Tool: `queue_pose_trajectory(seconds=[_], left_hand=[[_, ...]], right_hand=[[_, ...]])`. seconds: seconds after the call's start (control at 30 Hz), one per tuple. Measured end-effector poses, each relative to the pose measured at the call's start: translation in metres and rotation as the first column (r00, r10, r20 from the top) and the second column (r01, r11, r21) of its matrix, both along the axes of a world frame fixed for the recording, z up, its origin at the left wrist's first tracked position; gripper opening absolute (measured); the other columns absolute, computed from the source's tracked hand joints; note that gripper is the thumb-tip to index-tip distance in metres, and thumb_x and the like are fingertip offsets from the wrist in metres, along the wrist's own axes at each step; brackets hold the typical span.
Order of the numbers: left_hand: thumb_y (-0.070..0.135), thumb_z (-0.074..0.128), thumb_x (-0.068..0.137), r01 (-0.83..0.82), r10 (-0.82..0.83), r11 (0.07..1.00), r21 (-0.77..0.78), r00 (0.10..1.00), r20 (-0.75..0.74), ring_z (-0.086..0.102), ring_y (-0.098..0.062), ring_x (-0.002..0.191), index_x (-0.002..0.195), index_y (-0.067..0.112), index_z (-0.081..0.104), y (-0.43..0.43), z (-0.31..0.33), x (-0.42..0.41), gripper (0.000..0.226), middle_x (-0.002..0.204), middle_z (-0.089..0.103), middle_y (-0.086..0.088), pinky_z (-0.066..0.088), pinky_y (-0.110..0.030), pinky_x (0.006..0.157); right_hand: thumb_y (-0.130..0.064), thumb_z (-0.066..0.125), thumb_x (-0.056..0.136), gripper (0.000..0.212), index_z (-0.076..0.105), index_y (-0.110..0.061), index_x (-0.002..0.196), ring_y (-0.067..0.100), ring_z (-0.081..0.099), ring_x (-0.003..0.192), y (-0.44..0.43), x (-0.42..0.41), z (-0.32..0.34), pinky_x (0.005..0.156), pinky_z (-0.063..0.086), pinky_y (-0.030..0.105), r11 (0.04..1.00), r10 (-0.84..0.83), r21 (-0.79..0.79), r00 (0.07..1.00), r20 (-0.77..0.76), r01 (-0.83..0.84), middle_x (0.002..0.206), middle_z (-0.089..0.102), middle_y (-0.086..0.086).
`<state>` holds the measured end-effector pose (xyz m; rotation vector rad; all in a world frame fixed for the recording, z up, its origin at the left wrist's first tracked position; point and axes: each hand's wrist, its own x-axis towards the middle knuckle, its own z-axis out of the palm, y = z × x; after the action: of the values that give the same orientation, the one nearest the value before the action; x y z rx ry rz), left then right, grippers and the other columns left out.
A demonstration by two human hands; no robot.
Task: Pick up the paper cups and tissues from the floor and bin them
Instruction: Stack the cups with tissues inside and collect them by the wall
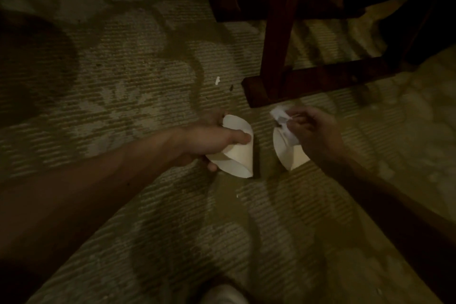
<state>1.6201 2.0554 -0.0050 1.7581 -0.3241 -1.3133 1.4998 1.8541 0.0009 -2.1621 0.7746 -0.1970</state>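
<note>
— What's nearest, right under the camera?

— A pale shape (223, 295) at the bottom edge. It's too dark and cut off for me to say what it is. Past it, two bare forearms (98, 180) reach out over the patterned carpet (123, 81).

— What is the left grip doing?

— The left grip (217, 140) is closed round the left paper cup (240, 158). The cup is squashed. The thumb lies across its upper side and a fingertip shows beneath the rim.

— And the right one?

— The right grip (313, 133) pinches a crumpled white tissue (280, 116) at its fingertips. The right paper cup (287, 153), also squashed, sits tucked under that same hand. The hand hides how the fingers hold it.

— So where are the cups?

— They're side by side with a strip of carpet between them. Both are low over the floor, just this side of the wooden rail (320, 81) of a dark chair. I can't tell whether either one touches the carpet.

— Is anything else down there?

— A white scrap (217, 80) lies on the carpet beyond the left grip, near the rail's end. The chair leg (276, 32) rises from that rail.
</note>
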Motion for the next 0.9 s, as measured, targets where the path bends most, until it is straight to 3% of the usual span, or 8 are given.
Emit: queue_pose_trajectory(seconds=[0.07, 0.13, 0.2, 0.3, 0.43, 0.67, 0.8, 0.9], left_hand=[[0.038, 0.072, 0.088, 0.024, -0.024, 1.000, -0.003, 1.000, -0.006, 0.066, -0.023, 0.086, 0.121, 0.028, 0.050, -0.006, -0.001, -0.006, 0.040, 0.108, 0.061, -0.003, 0.048, -0.026, 0.045], [0.039, 0.073, 0.086, 0.043, -0.043, 0.999, -0.008, 0.999, -0.012, 0.066, -0.023, 0.089, 0.123, 0.029, 0.049, -0.010, -0.001, -0.011, 0.044, 0.111, 0.060, -0.003, 0.049, -0.026, 0.046], [0.039, 0.074, 0.086, 0.047, -0.047, 0.999, -0.004, 0.999, -0.021, 0.066, -0.024, 0.089, 0.125, 0.030, 0.047, -0.014, -0.003, -0.016, 0.049, 0.112, 0.060, -0.003, 0.050, -0.026, 0.047], [0.039, 0.075, 0.085, 0.040, -0.039, 0.999, 0.017, 0.999, -0.023, 0.067, -0.024, 0.087, 0.134, 0.028, 0.043, -0.020, -0.006, -0.022, 0.060, 0.111, 0.060, -0.002, 0.049, -0.026, 0.045], [0.042, 0.075, 0.083, 0.075, -0.074, 0.997, 0.028, 0.997, -0.024, 0.067, -0.025, 0.093, 0.132, 0.029, 0.044, -0.029, -0.007, -0.033, 0.059, 0.111, 0.060, -0.002, 0.051, -0.028, 0.048], [0.042, 0.073, 0.086, 0.112, -0.112, 0.993, 0.031, 0.994, 0.001, 0.067, -0.025, 0.092, 0.133, 0.030, 0.042, -0.021, 0.009, -0.032, 0.058, 0.112, 0.059, -0.003, 0.051, -0.028, 0.049], [0.039, 0.073, 0.086, 0.084, -0.085, 0.995, 0.047, 0.996, 0.023, 0.067, -0.026, 0.092, 0.135, 0.029, 0.042, 0.002, 0.017, -0.029, 0.059, 0.114, 0.059, -0.003, 0.052, -0.029, 0.049], [0.039, 0.072, 0.087, 0.070, -0.073, 0.996, 0.060, 0.996, 0.042, 0.068, -0.026, 0.090, 0.132, 0.028, 0.044, 0.018, 0.021, -0.026, 0.055, 0.113, 0.060, -0.005, 0.052, -0.029, 0.050]], right_hand=[[-0.005, 0.063, 0.092, 0.021, 0.068, -0.021, 0.104, 0.011, 0.063, 0.091, -0.015, -0.012, -0.007, 0.082, 0.056, 0.030, 0.987, 0.018, -0.160, 0.998, -0.062, -0.028, 0.102, 0.064, -0.005], [-0.014, 0.064, 0.094, 0.020, 0.068, -0.016, 0.114, 0.002, 0.058, 0.089, -0.022, -0.022, -0.012, 0.080, 0.054, 0.023, 0.974, 0.014, -0.221, 0.981, -0.193, -0.058, 0.111, 0.062, -0.003], [-0.030, 0.067, 0.092, 0.034, 0.065, -0.016, 0.123, -0.004, 0.053, 0.088, -0.020, -0.028, -0.015, 0.072, 0.045, 0.009, 0.967, 0.026, -0.236, 0.952, -0.305, -0.102, 0.116, 0.061, -0.003], [-0.045, 0.073, 0.083, 0.057, 0.060, -0.015, 0.130, 0.013, 0.054, 0.111, -0.015, -0.032, -0.019, 0.087, 0.041, 0.021, 0.935, 0.075, -0.289, 0.914, -0.398, -0.203, 0.130, 0.056, 0.003], [-0.035, 0.079, 0.081, 0.058, 0.060, -0.011, 0.130, 0.025, 0.049, 0.123, -0.011, -0.029, -0.027, 0.098, 0.038, 0.030, 0.891, 0.102, -0.364, 0.900, -0.424, -0.272, 0.135, 0.053, 0.010], [-0.018, 0.071, 0.087, 0.030, 0.071, -0.011, 0.117, 0.019, 0.062, 0.106, -0.013, -0.027, -0.013, 0.084, 0.041, 0.021, 0.885, 0.127, -0.371, 0.913, -0.387, -0.280, 0.120, 0.068, 0.008], [-0.039, 0.085, 0.072, 0.064, 0.064, -0.013, 0.126, 0.022, 0.052, 0.120, -0.011, -0.029, -0.017, 0.090, 0.038, 0.026, 0.887, 0.153, -0.321, 0.867, -0.474, -0.332, 0.131, 0.058, 0.008], [-0.044, 0.089, 0.064, 0.088, 0.052, -0.018, 0.140, 0.024, 0.035, 0.136, -0.012, -0.028, -0.018, 0.103, 0.033, 0.034, 0.855, 0.226, -0.256, 0.769, -0.597, -0.450, 0.147, 0.040, 0.005]])
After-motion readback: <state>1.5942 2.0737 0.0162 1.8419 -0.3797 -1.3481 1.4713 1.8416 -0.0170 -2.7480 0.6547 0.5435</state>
